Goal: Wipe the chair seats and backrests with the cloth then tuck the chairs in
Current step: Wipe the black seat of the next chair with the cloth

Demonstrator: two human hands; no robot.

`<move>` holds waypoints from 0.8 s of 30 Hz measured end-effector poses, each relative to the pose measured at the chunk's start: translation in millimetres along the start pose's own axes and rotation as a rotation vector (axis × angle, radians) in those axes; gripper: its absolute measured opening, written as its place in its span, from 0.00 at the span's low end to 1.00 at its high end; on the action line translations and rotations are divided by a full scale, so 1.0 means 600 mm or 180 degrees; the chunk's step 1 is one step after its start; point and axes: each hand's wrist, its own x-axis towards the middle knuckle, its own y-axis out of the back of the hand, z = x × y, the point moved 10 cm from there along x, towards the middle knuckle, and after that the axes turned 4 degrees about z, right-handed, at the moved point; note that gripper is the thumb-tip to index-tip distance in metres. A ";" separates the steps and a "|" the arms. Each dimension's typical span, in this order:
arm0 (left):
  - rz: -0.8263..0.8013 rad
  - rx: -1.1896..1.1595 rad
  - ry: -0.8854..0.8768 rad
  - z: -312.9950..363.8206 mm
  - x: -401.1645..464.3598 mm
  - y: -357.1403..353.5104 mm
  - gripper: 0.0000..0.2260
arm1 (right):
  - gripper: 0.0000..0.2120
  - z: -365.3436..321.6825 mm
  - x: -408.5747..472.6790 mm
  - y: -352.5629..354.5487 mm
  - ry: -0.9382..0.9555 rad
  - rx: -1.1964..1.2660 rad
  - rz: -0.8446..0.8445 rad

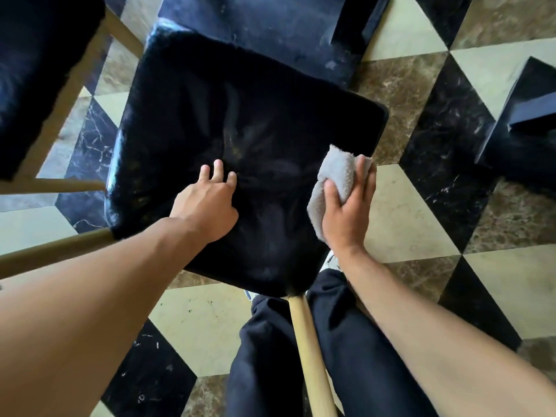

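Observation:
A dark velvet chair seat (pixel 240 121) on pale wooden legs fills the middle of the head view. My left hand (pixel 207 203) presses on the seat's middle with its fingers spread and straight. My right hand (pixel 349 209) holds a folded grey cloth (pixel 337 173) against the seat's right edge, thumb and fingers wrapped over it. A chair leg (pixel 310 356) runs down between my dark trouser legs.
A second dark chair (pixel 39 73) with wooden legs stands at the upper left. A black table base (pixel 285 28) sits behind the seat, and another black base (pixel 523 121) lies at the right. The floor (pixel 415 212) is cream, brown and black marble tiles.

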 end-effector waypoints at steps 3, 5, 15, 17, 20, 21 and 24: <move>-0.0023 -0.0074 0.0082 -0.003 0.000 -0.003 0.33 | 0.32 -0.037 0.106 0.004 -0.0004 -0.0412 0.0169; -0.0044 -0.0095 0.0090 -0.002 0.001 -0.004 0.33 | 0.30 -0.061 0.179 0.003 0.0080 -0.0878 0.0167; 0.0618 -0.0955 0.0216 -0.041 0.001 0.054 0.14 | 0.31 -0.231 0.182 -0.163 0.1431 -0.2377 -0.0554; 0.0802 -0.1132 0.0325 -0.083 -0.011 0.065 0.14 | 0.31 -0.272 0.098 -0.236 0.1970 -0.2418 -0.0913; 0.1049 -0.1465 0.1282 -0.198 -0.021 0.082 0.12 | 0.28 -0.302 -0.059 -0.307 0.2665 -0.2338 -0.1370; 0.1036 -0.1591 0.1659 -0.238 -0.025 0.083 0.12 | 0.28 -0.300 -0.112 -0.317 0.2853 -0.2304 -0.1513; 0.0819 -0.1724 0.2158 -0.302 -0.038 0.077 0.13 | 0.28 -0.272 -0.265 -0.332 0.3631 -0.2269 -0.2258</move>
